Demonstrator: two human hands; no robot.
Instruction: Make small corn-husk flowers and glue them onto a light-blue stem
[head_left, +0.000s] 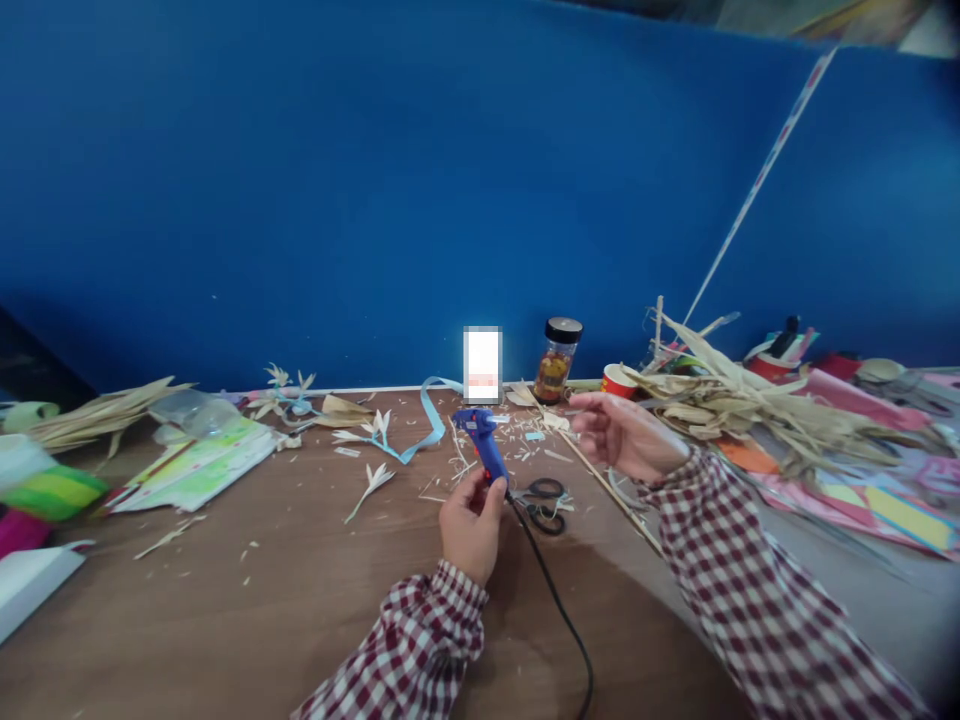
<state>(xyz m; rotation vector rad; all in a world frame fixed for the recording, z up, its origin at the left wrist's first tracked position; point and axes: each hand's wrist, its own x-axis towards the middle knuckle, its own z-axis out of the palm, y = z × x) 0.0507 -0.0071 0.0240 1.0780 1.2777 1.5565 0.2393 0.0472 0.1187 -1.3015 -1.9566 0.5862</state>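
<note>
My left hand (469,522) grips the handle of a blue glue gun (481,440), nozzle pointing left and away, its black cord (559,605) trailing toward me across the wooden table (300,600). My right hand (621,432) hovers to the right of the gun, fingers loosely curled and pinched near a thin straw stick (600,480); whether it holds something small I cannot tell. Black scissors (546,503) lie between my hands. Straw flowers (375,478) and a light blue ribbon (429,425) lie left of the gun.
A pile of dried husks (739,400) and coloured paper (885,500) fills the right side. A glass jar with black lid (557,360), a red cup (618,380) and a white upright card (482,365) stand by the blue wall. Papers (199,465) and husks (105,410) lie left.
</note>
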